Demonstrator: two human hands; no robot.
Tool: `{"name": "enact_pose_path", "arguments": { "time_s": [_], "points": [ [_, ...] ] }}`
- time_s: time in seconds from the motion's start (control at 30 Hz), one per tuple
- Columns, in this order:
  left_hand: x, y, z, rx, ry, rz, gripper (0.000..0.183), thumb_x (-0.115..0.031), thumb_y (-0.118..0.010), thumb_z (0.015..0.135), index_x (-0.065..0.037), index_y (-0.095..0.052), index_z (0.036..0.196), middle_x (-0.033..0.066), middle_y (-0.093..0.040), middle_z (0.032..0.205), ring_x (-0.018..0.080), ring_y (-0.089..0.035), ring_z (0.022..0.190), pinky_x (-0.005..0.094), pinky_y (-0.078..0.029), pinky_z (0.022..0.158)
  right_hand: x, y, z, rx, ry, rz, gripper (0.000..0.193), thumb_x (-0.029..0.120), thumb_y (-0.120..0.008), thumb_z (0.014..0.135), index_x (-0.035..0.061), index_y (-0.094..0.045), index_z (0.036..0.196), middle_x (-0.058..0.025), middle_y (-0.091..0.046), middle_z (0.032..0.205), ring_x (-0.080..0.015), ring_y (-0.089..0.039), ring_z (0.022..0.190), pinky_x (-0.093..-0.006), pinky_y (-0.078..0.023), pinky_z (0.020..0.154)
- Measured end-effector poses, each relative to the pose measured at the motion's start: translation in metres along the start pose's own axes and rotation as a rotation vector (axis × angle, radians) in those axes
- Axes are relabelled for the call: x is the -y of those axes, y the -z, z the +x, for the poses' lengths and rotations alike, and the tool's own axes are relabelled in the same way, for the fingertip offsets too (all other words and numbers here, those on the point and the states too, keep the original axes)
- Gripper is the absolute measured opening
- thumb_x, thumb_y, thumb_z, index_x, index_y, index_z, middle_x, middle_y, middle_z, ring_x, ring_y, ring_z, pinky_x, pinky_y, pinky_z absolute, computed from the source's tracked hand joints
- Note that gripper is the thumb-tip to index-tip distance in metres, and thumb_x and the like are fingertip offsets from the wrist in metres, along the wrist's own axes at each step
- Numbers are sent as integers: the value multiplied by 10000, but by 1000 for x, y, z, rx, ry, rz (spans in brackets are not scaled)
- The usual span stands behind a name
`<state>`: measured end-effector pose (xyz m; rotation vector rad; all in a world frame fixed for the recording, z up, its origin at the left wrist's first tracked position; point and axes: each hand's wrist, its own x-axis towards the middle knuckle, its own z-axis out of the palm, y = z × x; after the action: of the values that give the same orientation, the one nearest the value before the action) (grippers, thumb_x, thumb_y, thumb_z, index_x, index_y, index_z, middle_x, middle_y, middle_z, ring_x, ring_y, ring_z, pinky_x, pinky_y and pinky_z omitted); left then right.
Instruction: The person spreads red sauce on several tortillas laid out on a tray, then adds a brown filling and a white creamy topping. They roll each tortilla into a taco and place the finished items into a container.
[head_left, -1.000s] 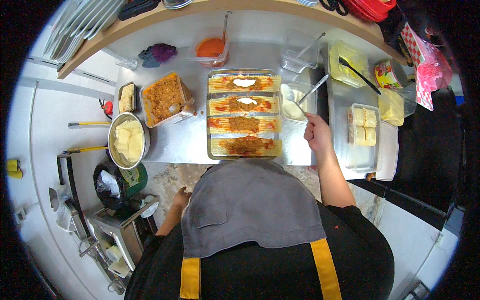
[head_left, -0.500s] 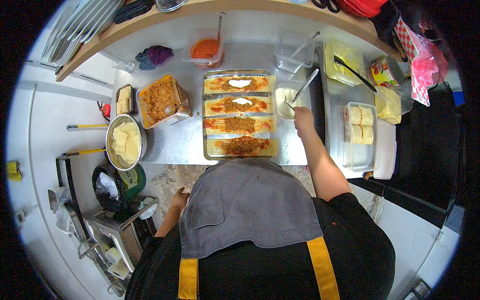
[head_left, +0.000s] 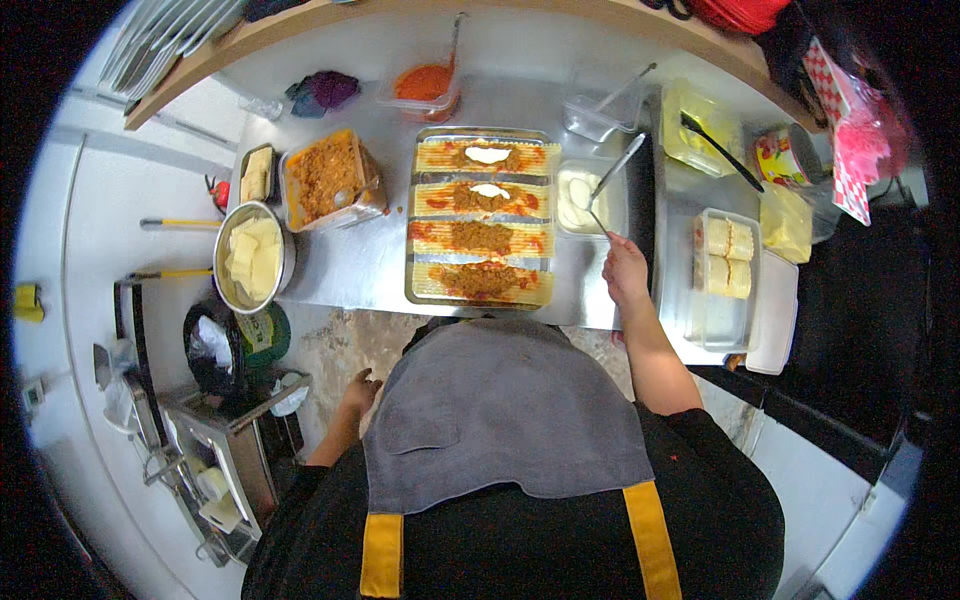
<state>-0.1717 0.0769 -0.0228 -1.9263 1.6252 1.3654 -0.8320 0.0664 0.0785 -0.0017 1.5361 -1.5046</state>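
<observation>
White cream is scooped on a spoon [head_left: 583, 192] gripped by the right hand [head_left: 625, 272] over a small tub [head_left: 580, 196], just right of the tray [head_left: 478, 222] of pasta strips topped with meat. Loosely open, the left hand [head_left: 358, 390] is hung low, holding nothing.

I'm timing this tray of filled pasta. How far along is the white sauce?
Done: the two far rows in the rectangular metal tray carry white dollops. In hand: the right hand holds a long metal spoon in the white sauce tub. Left: the two near rows show only meat. The left hand hangs idle.
</observation>
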Motion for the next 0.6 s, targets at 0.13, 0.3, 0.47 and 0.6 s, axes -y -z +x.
{"name": "enact_pose_path", "arguments": {
  "time_s": [0.13,0.3,0.47,0.6],
  "points": [
    [4,-14,-22,-38,41,-8,674,-348,-698,974,-30,-477,1526,201,-728,1268,332,-690,1188,397,-536,1006,5,-1,-5,15,-12,-9,200,117,-580,1046,60,-622,1233,55,-469,678,-56,-378,474,-229,-311,416],
    [42,-32,-30,40,69,-62,656,-328,-684,1002,-49,-449,1547,191,-752,1187,309,-700,1154,398,-541,996,6,-22,-27,154,50,-215,185,123,-581,1044,51,-670,1190,62,-478,680,-41,-374,486,-224,-306,432],
    [68,-34,-27,40,30,-121,692,-366,-715,980,-56,-460,1544,189,-747,1183,305,-699,1146,397,-536,999,-27,-68,-48,257,353,-731,193,140,-581,1048,23,-710,1132,-3,-624,750,-89,-529,575,-279,-443,532],
    [58,-6,-14,8,20,27,687,-371,-731,965,-54,-489,1524,188,-748,1184,318,-705,1131,412,-539,990,-48,-108,-58,289,530,-915,204,169,-595,1019,26,-734,1064,-180,-744,955,-336,-716,839,-416,-559,785]
  ]
}}
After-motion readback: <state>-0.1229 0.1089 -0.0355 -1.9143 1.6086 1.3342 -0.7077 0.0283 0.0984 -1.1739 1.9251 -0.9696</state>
